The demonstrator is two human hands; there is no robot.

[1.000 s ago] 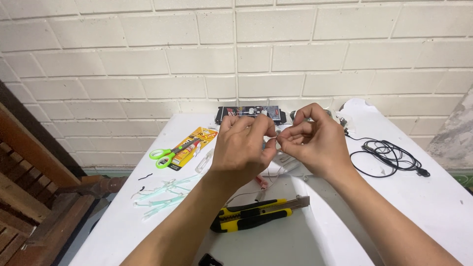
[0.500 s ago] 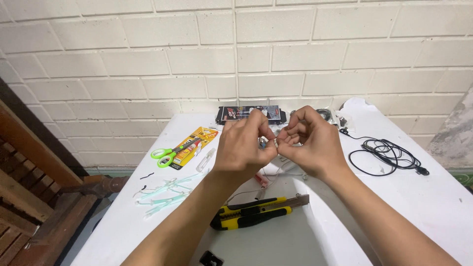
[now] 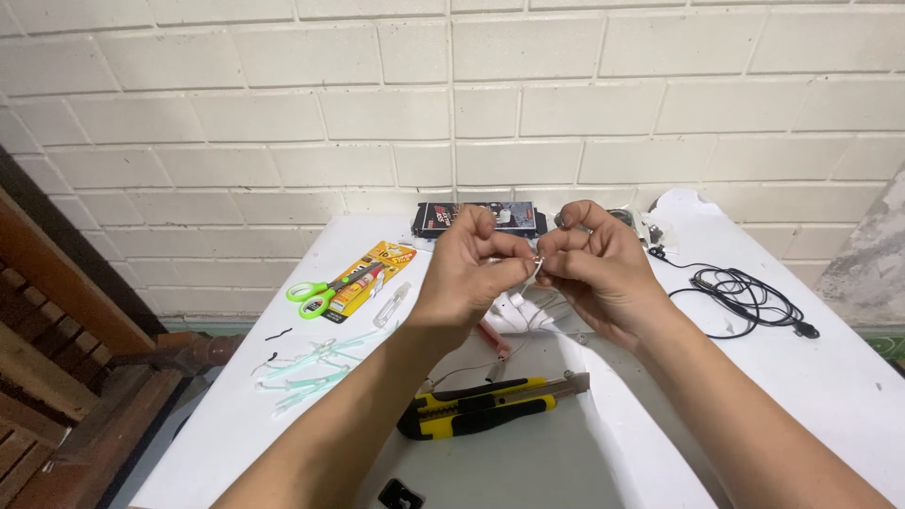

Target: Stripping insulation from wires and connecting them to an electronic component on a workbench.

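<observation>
Right now you are pinching a thin white cable (image 3: pixel 534 273) between left hand (image 3: pixel 471 269) and right hand (image 3: pixel 594 269); it looks light, limp, fragile, so grip near its end

A white-painted brick wall (image 3: pixel 452 113) fills the top half of the view, mortar lines running level, evenly lit w/ soft, flat light — no hard shadows. A white table (image 3: pixel 848 377) butts up against the wall, its surface slightly creased like a sheet or covering. At left, dark brown wooden furniture (image 3: pixel 57 349) w/ slats — poss. a bench or chair — stands just beside the table edge. At far right, a patch of rough grey, unpainted wall (image 3: pixel 872 254) shows. Below it, a thin green strip (image 3: pixel 886 341) near the base.
</observation>
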